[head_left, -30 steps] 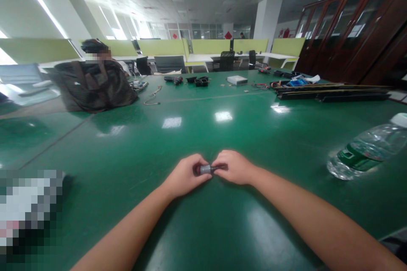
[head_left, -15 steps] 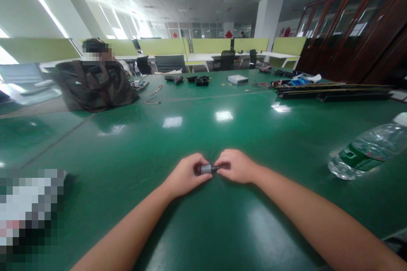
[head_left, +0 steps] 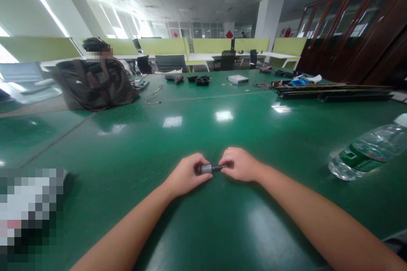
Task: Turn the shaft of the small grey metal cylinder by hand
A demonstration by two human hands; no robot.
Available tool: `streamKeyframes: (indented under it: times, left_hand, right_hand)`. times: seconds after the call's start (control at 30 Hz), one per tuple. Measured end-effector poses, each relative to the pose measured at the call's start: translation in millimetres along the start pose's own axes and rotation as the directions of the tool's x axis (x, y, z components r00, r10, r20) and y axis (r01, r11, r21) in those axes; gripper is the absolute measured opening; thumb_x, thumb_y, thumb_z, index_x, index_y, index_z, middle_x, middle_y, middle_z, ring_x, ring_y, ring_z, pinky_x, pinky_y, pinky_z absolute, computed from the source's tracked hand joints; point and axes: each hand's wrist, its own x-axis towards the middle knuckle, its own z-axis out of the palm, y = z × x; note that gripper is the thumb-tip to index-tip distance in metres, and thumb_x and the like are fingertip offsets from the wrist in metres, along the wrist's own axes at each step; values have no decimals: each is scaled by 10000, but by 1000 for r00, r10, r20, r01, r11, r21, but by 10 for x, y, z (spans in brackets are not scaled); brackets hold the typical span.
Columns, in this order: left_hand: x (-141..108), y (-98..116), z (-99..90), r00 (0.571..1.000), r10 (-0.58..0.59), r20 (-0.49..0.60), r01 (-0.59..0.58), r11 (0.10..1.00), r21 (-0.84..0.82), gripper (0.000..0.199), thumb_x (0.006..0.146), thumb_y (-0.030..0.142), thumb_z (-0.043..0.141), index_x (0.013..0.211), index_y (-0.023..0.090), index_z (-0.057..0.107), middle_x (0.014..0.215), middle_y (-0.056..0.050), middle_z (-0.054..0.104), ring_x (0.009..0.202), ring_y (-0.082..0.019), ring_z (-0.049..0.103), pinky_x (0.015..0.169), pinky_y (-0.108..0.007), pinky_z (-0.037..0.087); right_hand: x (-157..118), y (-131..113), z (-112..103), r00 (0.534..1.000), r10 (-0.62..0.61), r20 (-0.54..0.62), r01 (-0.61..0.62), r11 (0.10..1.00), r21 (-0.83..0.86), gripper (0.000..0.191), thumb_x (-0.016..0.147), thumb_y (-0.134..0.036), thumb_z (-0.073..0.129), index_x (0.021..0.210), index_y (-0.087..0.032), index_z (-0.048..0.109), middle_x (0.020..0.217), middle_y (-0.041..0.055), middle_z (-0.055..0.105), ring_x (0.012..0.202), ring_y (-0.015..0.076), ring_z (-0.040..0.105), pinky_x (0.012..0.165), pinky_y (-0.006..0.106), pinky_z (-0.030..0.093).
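- While both hands meet above the green table [head_left: 178,139], a small cylinder [head_left: 206,169] lies sideways between them, near the middle of the view; its thicker part is silver-grey, and a narrower dark stem runs toward the right hand [head_left: 243,165].
- The left hand [head_left: 186,176] grips the thick grey part between thumb and curled fingers, hiding its outer end.
- The right hand pinches the dark stem near its tip; the fingers cover some of it, so its full shape cannot be told.
- A clear bottle [head_left: 362,156] with a green label and white cap is well to the right; whether it holds liquid is hard to tell.
- At the left edge, a pixelated object [head_left: 30,203] rests on the table.
- Farther off, a dark bag [head_left: 98,89] with brown straps sits at the left, its contents out of sight.
- A flat white box [head_left: 238,79] lies toward the far edge, its inside not visible.
- Beyond the table, at the right, stands a dark red-brown cabinet [head_left: 346,29] with glass-panelled doors; its contents are unclear.
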Motion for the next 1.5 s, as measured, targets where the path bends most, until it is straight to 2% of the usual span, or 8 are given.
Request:
streamKeyframes:
  times: [0.27, 0.5, 0.63, 0.77, 0.9, 1.03, 1.23, 1.5]
  left_hand:
    - [0, -4, 4, 1000, -8, 2, 8, 1000, -7, 229, 779, 351, 715, 901, 179, 625, 814, -16, 626, 708, -167, 576, 645, -267, 453]
    - [2, -18, 9, 1000, -1, -10, 1, 1000, -3, 236, 771, 364, 715, 885, 180, 622, 805, -16, 625, 695, -164, 568, 637, -265, 454]
    - [7, -19, 14, 1000, 2, -8, -2, 1000, 2, 235, 776, 369, 717, 887, 184, 624, 799, -11, 626, 695, -165, 574, 632, -261, 449]
    - [9, -31, 16, 1000, 16, -14, -16, 1000, -4, 234, 770, 352, 730, 897, 185, 628, 804, -5, 625, 704, -161, 575, 634, -254, 443]
    - [7, -42, 5, 999, 37, -19, -37, 999, -25, 240, 802, 390, 706, 897, 180, 639, 809, -14, 631, 718, -161, 580, 647, -254, 449]
    - [9, -47, 2, 999, 36, -14, -37, 997, -66, 217, 878, 392, 625, 928, 182, 656, 813, -17, 637, 712, -151, 586, 654, -252, 455]
    - [13, -51, 15, 1000, 9, -11, -9, 998, -56, 210, 821, 351, 686, 936, 178, 659, 809, -16, 642, 716, -157, 592, 651, -251, 464]
    - [9, -63, 9, 1000, 6, -1, -6, 999, -34, 234, 803, 367, 703, 937, 180, 657, 810, -11, 642, 717, -160, 596, 649, -254, 461]
  right_hand:
    - [-32, 18, -98, 999, 22, 32, -22, 1000, -4, 111, 784, -182, 684, 872, -190, 752, 815, 38, 707, 797, 172, 593, 740, 294, 448]
    - [-86, 130, -230, 986, 153, 67, -155, 988, 25, 121, 759, -158, 699, 850, -200, 767, 815, 30, 700, 786, 157, 618, 738, 275, 458]
    - [-66, 124, -177, 982, 174, 71, -181, 979, 99, 119, 754, -184, 727, 864, -198, 769, 824, 26, 706, 766, 148, 627, 717, 259, 465]
    - [34, -7, 12, 989, 148, 14, -148, 979, 139, 162, 770, -218, 742, 928, -195, 766, 876, 39, 728, 808, 154, 637, 741, 258, 469]
    - [103, -102, 141, 994, 109, 12, -109, 992, 58, 156, 806, -259, 721, 950, -214, 759, 919, 40, 749, 868, 178, 638, 789, 287, 462]
    - [89, -87, 132, 996, 86, 0, -86, 996, 29, 159, 847, -309, 687, 949, -208, 756, 923, 45, 748, 878, 178, 626, 800, 292, 457]
    - [71, -77, 118, 1000, 28, 10, -28, 1000, -3, 158, 863, -296, 668, 962, -202, 748, 909, 44, 737, 854, 174, 600, 775, 292, 444]
    - [73, -95, 113, 1000, 22, 15, -22, 1000, -9, 164, 869, -284, 664, 981, -193, 742, 908, 52, 728, 853, 172, 598, 775, 289, 446]
